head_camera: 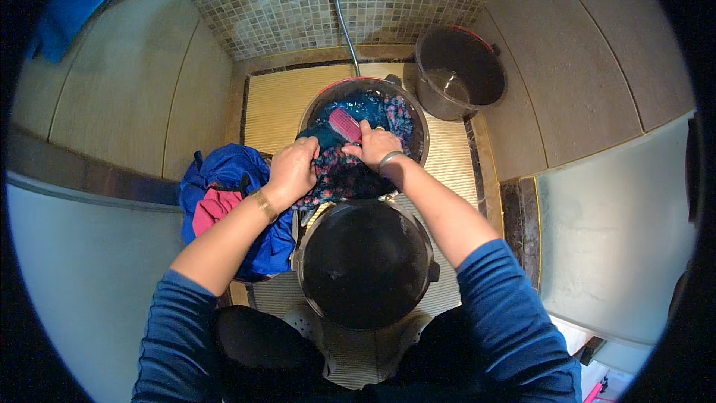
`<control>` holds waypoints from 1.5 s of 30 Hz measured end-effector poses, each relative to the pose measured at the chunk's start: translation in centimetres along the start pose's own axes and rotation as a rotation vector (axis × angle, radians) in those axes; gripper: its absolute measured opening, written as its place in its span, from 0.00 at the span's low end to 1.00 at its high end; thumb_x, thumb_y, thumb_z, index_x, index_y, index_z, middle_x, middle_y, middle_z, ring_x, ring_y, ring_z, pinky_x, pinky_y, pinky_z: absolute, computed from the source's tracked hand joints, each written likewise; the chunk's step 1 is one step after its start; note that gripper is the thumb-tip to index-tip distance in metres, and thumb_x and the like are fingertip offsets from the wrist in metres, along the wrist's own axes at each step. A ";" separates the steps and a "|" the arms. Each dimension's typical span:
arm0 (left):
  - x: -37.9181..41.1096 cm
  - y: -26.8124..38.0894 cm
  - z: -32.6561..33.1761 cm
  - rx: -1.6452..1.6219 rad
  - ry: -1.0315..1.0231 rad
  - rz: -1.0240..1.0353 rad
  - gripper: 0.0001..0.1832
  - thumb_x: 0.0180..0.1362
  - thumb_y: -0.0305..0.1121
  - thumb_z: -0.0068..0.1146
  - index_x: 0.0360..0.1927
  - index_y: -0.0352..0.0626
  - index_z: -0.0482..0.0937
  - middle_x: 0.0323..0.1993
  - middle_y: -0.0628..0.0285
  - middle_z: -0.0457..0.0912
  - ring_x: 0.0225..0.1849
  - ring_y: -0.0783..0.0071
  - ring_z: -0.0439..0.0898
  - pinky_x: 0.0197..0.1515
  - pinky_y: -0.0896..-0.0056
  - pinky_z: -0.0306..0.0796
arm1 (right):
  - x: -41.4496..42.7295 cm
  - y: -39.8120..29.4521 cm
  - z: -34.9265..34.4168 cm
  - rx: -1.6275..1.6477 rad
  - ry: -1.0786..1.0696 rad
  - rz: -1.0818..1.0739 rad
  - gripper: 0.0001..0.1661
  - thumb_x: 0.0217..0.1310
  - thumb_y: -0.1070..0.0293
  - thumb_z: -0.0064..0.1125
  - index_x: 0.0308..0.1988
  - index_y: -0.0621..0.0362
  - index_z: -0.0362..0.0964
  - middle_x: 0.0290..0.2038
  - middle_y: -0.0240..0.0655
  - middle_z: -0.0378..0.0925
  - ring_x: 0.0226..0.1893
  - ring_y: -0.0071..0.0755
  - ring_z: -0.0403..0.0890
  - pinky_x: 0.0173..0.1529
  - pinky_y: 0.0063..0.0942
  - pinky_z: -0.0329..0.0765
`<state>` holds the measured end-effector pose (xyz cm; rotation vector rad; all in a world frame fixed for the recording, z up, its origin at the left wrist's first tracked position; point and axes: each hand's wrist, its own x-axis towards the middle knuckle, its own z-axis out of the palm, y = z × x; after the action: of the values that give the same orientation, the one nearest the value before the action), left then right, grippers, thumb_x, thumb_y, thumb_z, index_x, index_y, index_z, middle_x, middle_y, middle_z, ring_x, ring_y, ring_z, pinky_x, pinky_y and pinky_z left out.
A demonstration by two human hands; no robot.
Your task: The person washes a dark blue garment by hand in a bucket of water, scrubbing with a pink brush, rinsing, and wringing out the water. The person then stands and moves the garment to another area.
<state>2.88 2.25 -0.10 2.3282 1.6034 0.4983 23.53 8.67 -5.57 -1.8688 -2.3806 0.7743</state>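
A wet, dark patterned cloth with pink and blue flecks drapes over the near rim of a dark round bucket that holds water and more of the fabric. My left hand has its fingers curled on the cloth at the bucket's left near side. In my right hand is a pink brush, gripped at its near end, over the cloth at the middle of the bucket. Which side of the brush faces up I cannot tell. Below the cloth, nearest my body, stands a round black tub.
Blue fabric with a pink cloth fills a container at the left. A second dark bucket leans at the back right. A hose runs down the mosaic wall to the bucket. Glass panels flank the ribbed floor.
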 end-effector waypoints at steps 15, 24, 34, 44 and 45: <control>-5.6 0.0 -3.1 0.035 0.199 0.164 0.18 0.40 0.16 0.58 0.37 0.40 0.69 0.35 0.49 0.70 0.34 0.44 0.76 0.34 0.50 0.72 | -5.4 -1.0 -8.8 -0.068 -0.199 -0.204 0.26 0.56 0.49 0.64 0.44 0.60 0.78 0.40 0.56 0.81 0.47 0.51 0.82 0.51 0.42 0.78; -8.0 2.0 -2.5 0.003 0.173 0.442 0.09 0.39 0.20 0.59 0.26 0.40 0.75 0.23 0.57 0.67 0.26 0.56 0.74 0.26 0.58 0.69 | -6.6 -3.7 0.3 -0.214 0.058 -0.385 0.33 0.66 0.52 0.50 0.67 0.40 0.55 0.42 0.53 0.78 0.35 0.53 0.85 0.37 0.45 0.81; -8.8 3.5 -2.1 -0.020 -0.007 0.596 0.08 0.37 0.26 0.59 0.23 0.43 0.71 0.24 0.59 0.69 0.27 0.60 0.74 0.28 0.60 0.72 | -5.4 -3.5 0.3 -0.253 -0.035 -0.391 0.26 0.67 0.54 0.45 0.64 0.34 0.63 0.41 0.50 0.78 0.37 0.51 0.84 0.42 0.45 0.81; -9.3 4.0 -1.5 -0.188 -0.208 0.633 0.11 0.38 0.27 0.62 0.28 0.45 0.74 0.26 0.59 0.71 0.28 0.55 0.75 0.27 0.58 0.69 | -5.8 -3.2 -0.9 -0.217 -0.022 -0.216 0.20 0.65 0.63 0.43 0.55 0.46 0.69 0.41 0.52 0.80 0.40 0.50 0.84 0.42 0.43 0.81; -9.0 4.1 -1.6 -0.212 -0.218 0.615 0.11 0.38 0.27 0.62 0.28 0.45 0.74 0.27 0.60 0.71 0.29 0.55 0.75 0.27 0.58 0.69 | -4.3 -0.7 -2.8 -0.364 0.016 -0.220 0.22 0.65 0.65 0.43 0.58 0.45 0.68 0.42 0.52 0.81 0.41 0.49 0.84 0.44 0.43 0.81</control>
<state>2.68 -7.54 1.87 2.5696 0.6830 0.4825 25.01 5.70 -1.63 -1.6569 -2.8057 0.3242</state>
